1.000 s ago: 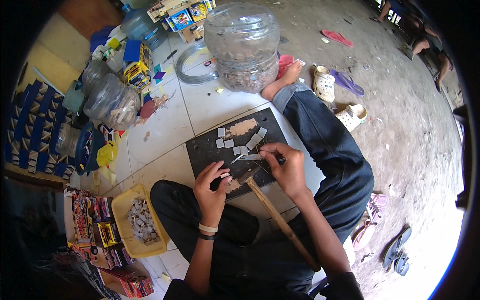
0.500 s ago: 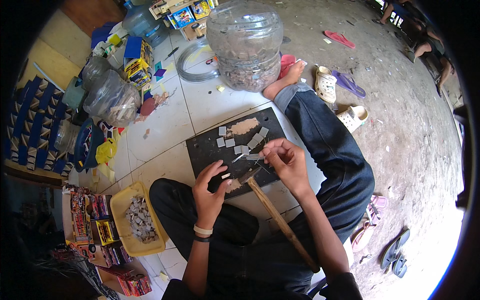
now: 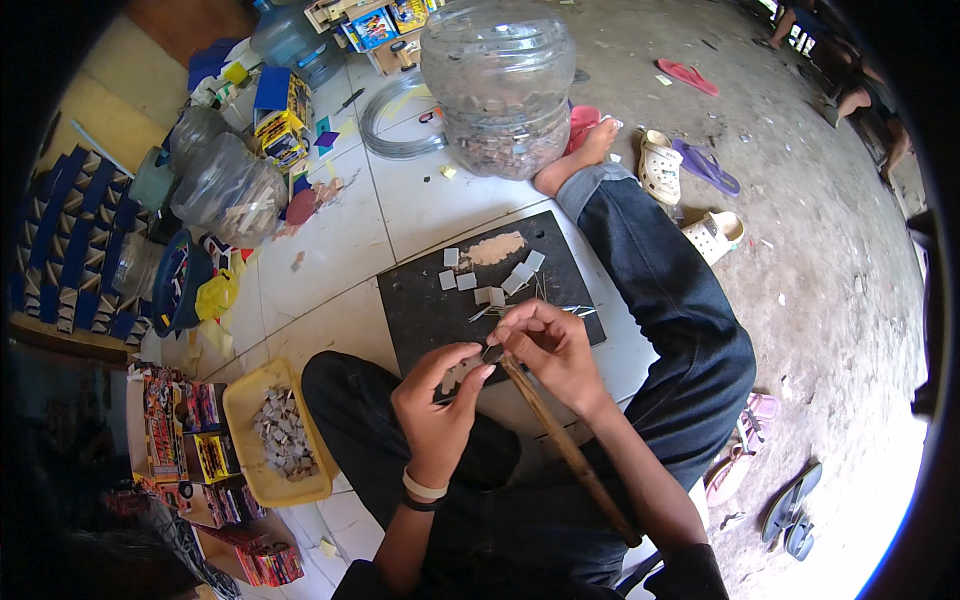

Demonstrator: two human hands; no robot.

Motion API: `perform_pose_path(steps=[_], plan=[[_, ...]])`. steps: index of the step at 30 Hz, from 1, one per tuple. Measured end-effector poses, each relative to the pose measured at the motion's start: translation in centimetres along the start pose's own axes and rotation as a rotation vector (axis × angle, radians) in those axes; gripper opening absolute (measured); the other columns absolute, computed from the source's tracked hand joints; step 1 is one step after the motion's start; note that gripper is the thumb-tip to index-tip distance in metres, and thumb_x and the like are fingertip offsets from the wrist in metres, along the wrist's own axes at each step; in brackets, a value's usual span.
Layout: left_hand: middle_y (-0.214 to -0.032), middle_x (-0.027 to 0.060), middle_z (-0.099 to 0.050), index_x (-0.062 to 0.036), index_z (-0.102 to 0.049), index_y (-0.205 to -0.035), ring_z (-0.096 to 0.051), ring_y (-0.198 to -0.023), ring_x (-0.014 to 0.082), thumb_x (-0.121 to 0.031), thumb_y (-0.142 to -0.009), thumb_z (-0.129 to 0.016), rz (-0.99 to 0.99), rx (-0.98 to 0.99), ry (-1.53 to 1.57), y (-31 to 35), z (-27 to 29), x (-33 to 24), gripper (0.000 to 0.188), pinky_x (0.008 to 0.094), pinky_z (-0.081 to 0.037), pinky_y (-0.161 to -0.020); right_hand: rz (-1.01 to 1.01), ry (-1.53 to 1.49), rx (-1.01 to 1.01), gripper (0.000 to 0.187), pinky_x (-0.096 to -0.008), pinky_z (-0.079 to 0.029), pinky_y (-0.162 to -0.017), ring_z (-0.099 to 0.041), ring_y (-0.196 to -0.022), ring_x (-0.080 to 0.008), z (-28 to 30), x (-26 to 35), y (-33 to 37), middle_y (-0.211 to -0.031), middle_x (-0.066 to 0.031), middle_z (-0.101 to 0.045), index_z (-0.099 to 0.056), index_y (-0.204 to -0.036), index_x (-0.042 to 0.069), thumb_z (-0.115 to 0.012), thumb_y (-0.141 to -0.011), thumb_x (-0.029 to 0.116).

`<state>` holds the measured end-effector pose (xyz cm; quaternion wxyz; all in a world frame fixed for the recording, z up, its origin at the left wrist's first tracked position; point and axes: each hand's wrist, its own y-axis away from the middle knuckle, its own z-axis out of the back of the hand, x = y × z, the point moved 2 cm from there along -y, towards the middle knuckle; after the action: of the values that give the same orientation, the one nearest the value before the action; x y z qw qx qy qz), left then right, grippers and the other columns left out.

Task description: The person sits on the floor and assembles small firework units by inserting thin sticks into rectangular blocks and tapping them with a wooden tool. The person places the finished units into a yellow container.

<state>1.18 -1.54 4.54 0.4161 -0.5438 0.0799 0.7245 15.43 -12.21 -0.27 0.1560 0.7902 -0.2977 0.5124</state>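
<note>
In front of me a black board (image 3: 420,315) bears several small grey square pieces (image 3: 467,282) and thin metal pins (image 3: 572,309). My left hand (image 3: 440,395) curves its thumb and index finger around the dark hammer head; anything small between the tips is hidden. My right hand (image 3: 548,350) pinches thumb against fingers, touching the left fingertips; what it holds is too small to make out. The wooden-handled hammer (image 3: 565,440) lies below the right hand, its handle slanting to my lap.
A yellow basin (image 3: 240,440) of small grey pieces stands left of my knee. Large clear plastic containers (image 3: 500,100) and a wire coil (image 3: 385,130) are beyond the board. Boxes of small colourful packs (image 3: 210,460) stand at left. Sandals (image 3: 790,500) lie at right.
My left hand has moved right and up, closing in beside the right fingers. My right hand has shifted slightly left and down, toward the hammer head.
</note>
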Motion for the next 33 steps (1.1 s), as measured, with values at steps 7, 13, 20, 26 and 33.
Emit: perform_pose_path(steps=[7, 13, 20, 26, 33], plan=[[-0.099, 0.0122, -0.083, 0.0029, -0.081, -0.104, -0.081, -0.091, 0.0207, 0.006, -0.089, -0.085, 0.071, -0.019, -0.058, -0.3, -0.9, -1.2, 0.017, 0.0324, -0.061, -0.082, -0.012, 0.034, 0.005, 0.006, -0.0272, -0.06, -0.083, -0.074, -0.096, -0.0112, -0.8, -0.1, 0.7, -0.104, -0.006, -0.077, -0.071, -0.112, -0.003, -0.071, -0.107, -0.001], [-0.097, 0.0133, -0.081, 0.0011, -0.08, -0.104, -0.08, -0.084, 0.0246, 0.01, -0.091, -0.079, -0.102, -0.056, -0.162, -0.4, -1.1, -1.4, 0.016, 0.0334, -0.062, -0.075, 0.014, 0.001, -0.034, 0.009, -0.0271, -0.061, -0.086, -0.074, -0.096, -0.0105, -1.2, 0.1, 0.9, -0.104, -0.0055, -0.077, -0.074, -0.114, -0.003, -0.073, -0.105, -0.004], [-0.096, 0.0145, -0.079, 0.0029, -0.079, -0.104, -0.079, -0.082, 0.0258, 0.014, -0.091, -0.073, -0.077, -0.058, -0.153, -0.6, -0.8, -1.5, 0.018, 0.0345, -0.061, -0.074, -0.089, 0.1, -0.06, 0.01, -0.0274, -0.062, -0.087, -0.075, -0.097, -0.0112, -1.3, 0.7, 1.1, -0.106, -0.0069, -0.078, -0.074, -0.115, -0.004, -0.074, -0.104, -0.004], [-0.095, 0.0142, -0.08, 0.0036, -0.079, -0.101, -0.079, -0.083, 0.0244, 0.013, -0.09, -0.075, -0.032, -0.075, -0.142, -0.4, -0.8, -1.6, 0.016, 0.0339, -0.061, -0.075, 0.074, 0.231, -0.078, 0.009, -0.0293, -0.064, -0.088, -0.077, -0.096, -0.0138, -2.0, 1.4, 1.7, -0.105, -0.0089, -0.08, -0.076, -0.112, -0.005, -0.075, -0.103, -0.005], [-0.096, 0.0152, -0.082, 0.0022, -0.081, -0.1, -0.082, -0.086, 0.0282, 0.013, -0.088, -0.075, -0.011, -0.081, -0.149, -0.3, -0.3, -1.9, 0.017, 0.0338, -0.062, -0.077, 0.201, 0.532, -0.118, 0.009, -0.0284, -0.062, -0.085, -0.077, -0.093, -0.0141, -2.9, 2.7, 2.3, -0.101, -0.0114, -0.08, -0.076, -0.105, -0.006, -0.079, -0.096, -0.008]])
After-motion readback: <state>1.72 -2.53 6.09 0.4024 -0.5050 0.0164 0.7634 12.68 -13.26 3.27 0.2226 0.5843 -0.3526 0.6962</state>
